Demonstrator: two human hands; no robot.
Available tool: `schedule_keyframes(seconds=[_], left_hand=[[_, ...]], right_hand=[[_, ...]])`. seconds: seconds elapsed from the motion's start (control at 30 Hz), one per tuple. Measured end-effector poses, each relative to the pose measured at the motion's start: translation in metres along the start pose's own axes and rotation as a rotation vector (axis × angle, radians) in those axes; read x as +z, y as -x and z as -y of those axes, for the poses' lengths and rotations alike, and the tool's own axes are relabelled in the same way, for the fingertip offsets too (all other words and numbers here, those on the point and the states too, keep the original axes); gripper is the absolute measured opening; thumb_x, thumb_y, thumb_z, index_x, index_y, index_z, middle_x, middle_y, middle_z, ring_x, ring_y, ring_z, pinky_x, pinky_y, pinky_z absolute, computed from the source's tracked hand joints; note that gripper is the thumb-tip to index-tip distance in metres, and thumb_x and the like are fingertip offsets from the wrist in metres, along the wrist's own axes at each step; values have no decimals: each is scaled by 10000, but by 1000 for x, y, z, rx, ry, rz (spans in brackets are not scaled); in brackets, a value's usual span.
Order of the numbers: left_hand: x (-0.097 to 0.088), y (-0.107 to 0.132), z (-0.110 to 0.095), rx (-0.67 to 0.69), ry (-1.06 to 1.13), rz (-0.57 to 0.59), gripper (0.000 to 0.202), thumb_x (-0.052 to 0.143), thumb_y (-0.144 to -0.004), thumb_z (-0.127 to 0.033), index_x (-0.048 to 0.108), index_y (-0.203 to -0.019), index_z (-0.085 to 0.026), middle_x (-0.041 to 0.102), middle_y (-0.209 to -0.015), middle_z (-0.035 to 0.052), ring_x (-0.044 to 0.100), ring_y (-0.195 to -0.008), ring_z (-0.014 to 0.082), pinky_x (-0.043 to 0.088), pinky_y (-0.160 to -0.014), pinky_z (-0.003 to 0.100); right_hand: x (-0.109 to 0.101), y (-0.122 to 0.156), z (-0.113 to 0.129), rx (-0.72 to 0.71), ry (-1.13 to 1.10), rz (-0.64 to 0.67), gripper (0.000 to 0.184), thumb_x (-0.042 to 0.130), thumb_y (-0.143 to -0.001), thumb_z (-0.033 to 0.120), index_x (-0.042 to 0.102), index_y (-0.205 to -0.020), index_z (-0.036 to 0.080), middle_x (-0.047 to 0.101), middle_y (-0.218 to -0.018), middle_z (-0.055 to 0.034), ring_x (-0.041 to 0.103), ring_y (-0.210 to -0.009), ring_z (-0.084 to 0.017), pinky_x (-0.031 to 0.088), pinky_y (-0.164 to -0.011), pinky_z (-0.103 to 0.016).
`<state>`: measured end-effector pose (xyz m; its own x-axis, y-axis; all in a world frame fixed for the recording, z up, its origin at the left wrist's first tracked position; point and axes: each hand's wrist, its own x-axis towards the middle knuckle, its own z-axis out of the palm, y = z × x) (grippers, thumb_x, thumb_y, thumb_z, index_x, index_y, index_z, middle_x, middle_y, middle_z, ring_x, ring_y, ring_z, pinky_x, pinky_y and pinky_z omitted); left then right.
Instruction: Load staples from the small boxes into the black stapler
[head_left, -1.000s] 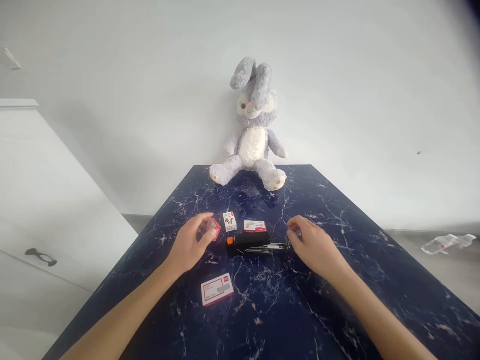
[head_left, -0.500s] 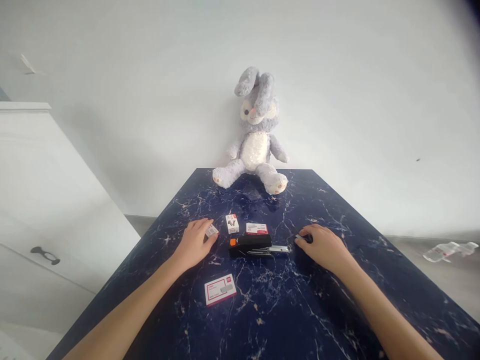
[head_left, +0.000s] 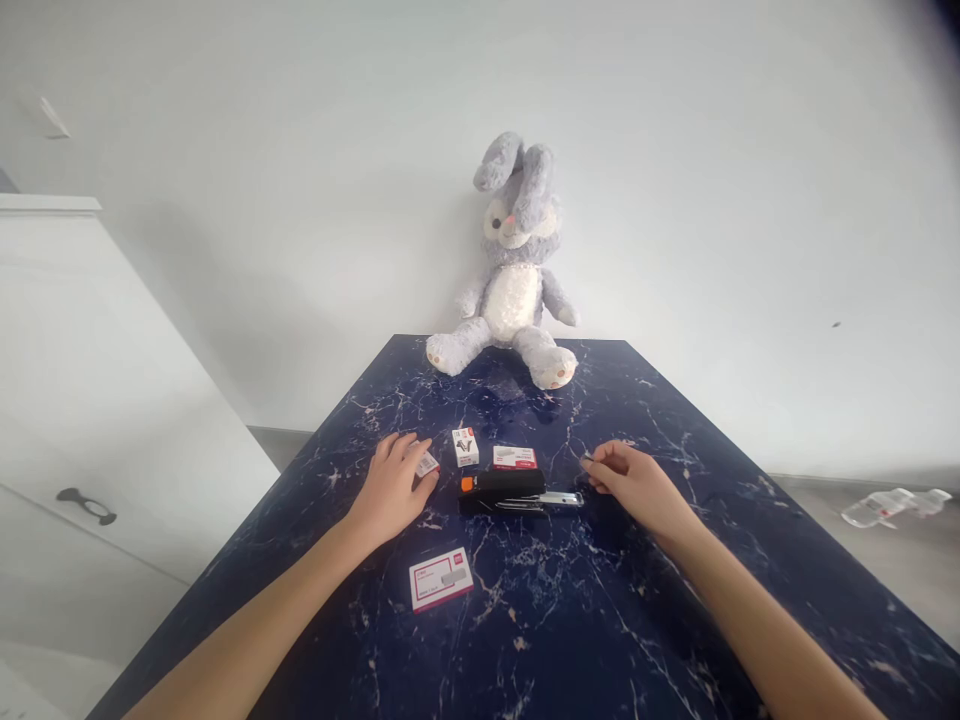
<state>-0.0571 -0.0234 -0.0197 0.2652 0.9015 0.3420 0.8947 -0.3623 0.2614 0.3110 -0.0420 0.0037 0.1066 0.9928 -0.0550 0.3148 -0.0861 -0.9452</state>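
My left hand (head_left: 391,490) lies on the table with its fingers spread, partly over a small white and red box (head_left: 426,463), which shows between thumb and forefinger. In a pinch, my right hand (head_left: 626,478) has a tiny dark piece at its fingertips, too small to name. Just left of that hand a black stapler (head_left: 504,493) with an orange patch lies with its metal end pointing right. Behind the stapler are an upright small white box (head_left: 465,447) and a flat white and red box (head_left: 514,457).
Nearer to me a white card-like box with a red edge (head_left: 441,579) lies on the dark blue marbled table (head_left: 555,640). A grey plush rabbit (head_left: 514,270) sits at the far edge against the wall. A white cabinet (head_left: 112,380) stands left; clear plastic bottles (head_left: 877,508) lie beyond the right edge.
My right hand has lifted slightly and moved a little left, its fingers drawn into a tighter pinch. The left hand's fingers have spread a bit; the boxes and stapler stay put.
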Motion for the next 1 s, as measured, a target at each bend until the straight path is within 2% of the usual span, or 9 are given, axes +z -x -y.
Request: schedule_keyframes(seconds=[0.1,0.23,0.3,0.43,0.63,0.77,1.0], left_hand=[[-10,1,-15,29,12,-61,432,471,-971,-377,521,-1380,-244,480,-1463,91,297,-1413,363,360,-1106,592],[-19,4,-34,95,84,-96,376,460,-981,-311,539,-1347,-274,544,-1396,56,361,-1379,315,398,-1102,544],[-22,7,-41,138,127,-92,350,464,-981,-287,559,-1317,-274,562,-1370,52,395,-1353,299,405,-1102,529],[-25,12,-50,193,232,-64,331,463,-987,-276,561,-1303,-285,582,-1339,51,469,-1295,273,418,-1099,509],[-26,17,-56,263,344,83,366,457,-996,-296,514,-1357,-305,594,-1327,65,551,-1222,248,500,-1028,447],[-23,17,-55,295,340,95,360,475,-987,-271,536,-1340,-310,599,-1318,65,573,-1198,243,514,-1015,444],[-21,15,-51,279,361,97,360,517,-963,-236,560,-1311,-314,627,-1281,54,618,-1144,228,541,-988,425]], right_hand=[[5,2,0,103,-377,120,297,778,-751,396,534,-745,226,636,-769,9,631,-748,-138,547,-734,-241],[9,5,1,115,-433,137,263,799,-739,393,622,-815,214,677,-898,-22,653,-873,-154,553,-853,-244],[12,8,5,70,-283,142,277,768,-764,436,663,-881,208,695,-922,-37,660,-899,-185,545,-886,-287],[19,17,18,-69,133,157,307,649,-834,515,687,-918,222,727,-922,-44,675,-867,-221,528,-837,-334],[28,29,34,-231,495,169,186,618,-838,437,715,-848,279,735,-891,11,659,-808,-202,481,-718,-296],[19,28,35,-247,547,213,165,615,-842,412,728,-855,293,739,-860,20,660,-787,-190,471,-695,-274],[6,20,27,-214,510,326,188,632,-823,419,726,-836,257,746,-939,-12,672,-823,-203,502,-726,-289]])
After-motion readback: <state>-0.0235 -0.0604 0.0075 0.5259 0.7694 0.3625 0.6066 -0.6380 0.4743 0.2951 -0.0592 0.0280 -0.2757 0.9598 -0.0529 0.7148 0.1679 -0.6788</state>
